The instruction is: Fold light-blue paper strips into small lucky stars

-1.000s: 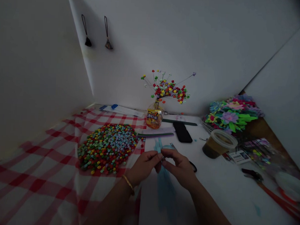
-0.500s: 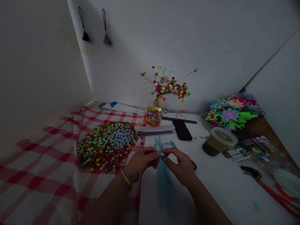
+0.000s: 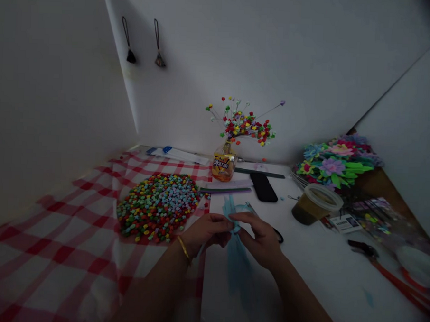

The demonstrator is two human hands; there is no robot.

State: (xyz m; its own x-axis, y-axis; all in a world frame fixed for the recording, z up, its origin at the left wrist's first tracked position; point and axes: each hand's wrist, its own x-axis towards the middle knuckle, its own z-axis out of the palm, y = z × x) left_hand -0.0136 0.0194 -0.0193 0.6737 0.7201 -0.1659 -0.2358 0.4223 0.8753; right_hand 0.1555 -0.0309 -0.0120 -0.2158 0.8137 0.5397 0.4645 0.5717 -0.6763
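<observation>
My left hand (image 3: pixel 212 231) pinches a narrow light blue paper strip (image 3: pixel 236 227) between thumb and fingers, its tail hanging below the palm. From the other side my right hand (image 3: pixel 260 238) closes on the same strip, which is bent into a small loop or knot at the fingertips. Both hands meet above a bundle of light blue paper strips (image 3: pixel 239 269) lying lengthwise on the white tabletop. A pair of scissors (image 3: pixel 280 236) lies partly hidden behind my right hand, with a black handle showing.
Left lies a heap of colourful folded paper stars (image 3: pixel 159 206) on a checked cloth (image 3: pixel 73 221). Behind stand a bottle (image 3: pixel 223 167) of star stems and a black phone (image 3: pixel 263 187). Rightward are a plastic tub (image 3: pixel 309 210), red-handled cutters (image 3: pixel 395 278) and fluffy craft flowers (image 3: pixel 332 166).
The fingertips have shifted on the blue strip, and its looped part shows more clearly between them. My right index finger reaches further over it. The whole view has shifted slightly.
</observation>
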